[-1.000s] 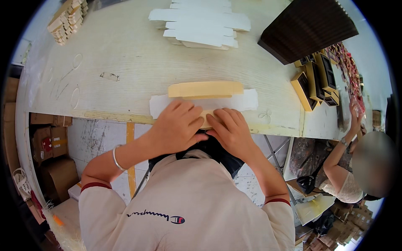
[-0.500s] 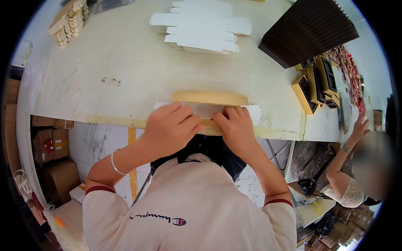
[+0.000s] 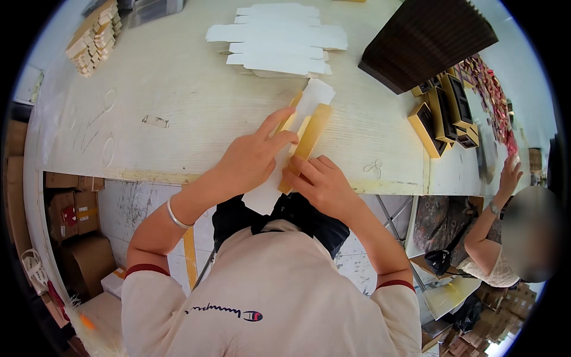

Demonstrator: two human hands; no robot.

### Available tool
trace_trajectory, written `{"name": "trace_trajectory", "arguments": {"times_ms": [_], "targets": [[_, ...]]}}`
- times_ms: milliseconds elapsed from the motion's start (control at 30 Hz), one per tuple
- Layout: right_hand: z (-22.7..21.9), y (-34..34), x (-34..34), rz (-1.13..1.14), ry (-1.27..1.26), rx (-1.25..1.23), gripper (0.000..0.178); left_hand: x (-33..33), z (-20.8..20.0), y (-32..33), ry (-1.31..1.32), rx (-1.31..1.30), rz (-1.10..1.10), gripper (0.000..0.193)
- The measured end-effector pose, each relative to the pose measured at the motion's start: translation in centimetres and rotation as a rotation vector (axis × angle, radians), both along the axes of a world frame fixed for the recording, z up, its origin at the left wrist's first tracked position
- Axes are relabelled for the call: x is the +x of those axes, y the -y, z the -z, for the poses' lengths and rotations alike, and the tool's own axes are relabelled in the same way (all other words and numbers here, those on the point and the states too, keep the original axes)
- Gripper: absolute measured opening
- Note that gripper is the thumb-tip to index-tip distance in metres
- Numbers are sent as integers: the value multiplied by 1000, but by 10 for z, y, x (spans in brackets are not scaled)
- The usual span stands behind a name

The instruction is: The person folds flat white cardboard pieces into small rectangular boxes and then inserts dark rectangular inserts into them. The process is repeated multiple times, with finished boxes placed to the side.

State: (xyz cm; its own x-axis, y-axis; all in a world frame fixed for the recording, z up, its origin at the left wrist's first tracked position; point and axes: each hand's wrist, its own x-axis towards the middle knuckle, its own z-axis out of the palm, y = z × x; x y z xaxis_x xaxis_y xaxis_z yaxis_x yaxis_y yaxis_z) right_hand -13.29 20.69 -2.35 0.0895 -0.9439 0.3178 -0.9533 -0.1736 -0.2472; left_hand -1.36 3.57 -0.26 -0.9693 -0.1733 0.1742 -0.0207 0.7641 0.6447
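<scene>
A partly folded cardboard box [image 3: 313, 132], gold outside and white inside, lies slantwise at the table's front edge. Its two long sides stand up, and a white end flap [image 3: 318, 93] lies open at the far end. My left hand [image 3: 253, 153] grips the left side, forefinger stretched along the gold wall and thumb toward the inside. Closed around the near end of the right side is my right hand [image 3: 320, 183]; its fingertips are partly hidden. Further back lies a stack of flat white box blanks [image 3: 276, 38].
A tall stack of dark brown trays [image 3: 425, 44] stands at the back right, beside several gold boxes with dark inserts [image 3: 437, 122]. Small wooden-coloured pieces [image 3: 95, 41] are piled far left. At the right, another person's hand [image 3: 510, 175] reaches toward a heap of red items [image 3: 491, 89].
The box has turned from lying crosswise to pointing away from me. My left hand has moved forward along its left side; my right hand has shifted slightly down to its near end.
</scene>
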Motion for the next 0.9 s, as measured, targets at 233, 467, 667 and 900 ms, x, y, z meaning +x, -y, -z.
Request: {"name": "trace_trajectory", "arguments": {"times_ms": [233, 467, 667, 900], "targets": [[-10, 3, -12, -52, 483, 15, 21, 13, -6, 13, 211, 284, 264, 33], [-10, 9, -1, 59, 550, 31, 20, 21, -1, 17, 158, 265, 326, 34], [-16, 9, 11, 159, 691, 137, 23, 9, 15, -7, -98, 120, 154, 28], [-34, -6, 12, 137, 693, 232, 38, 11, 13, -13, -116, 158, 129, 17]]}}
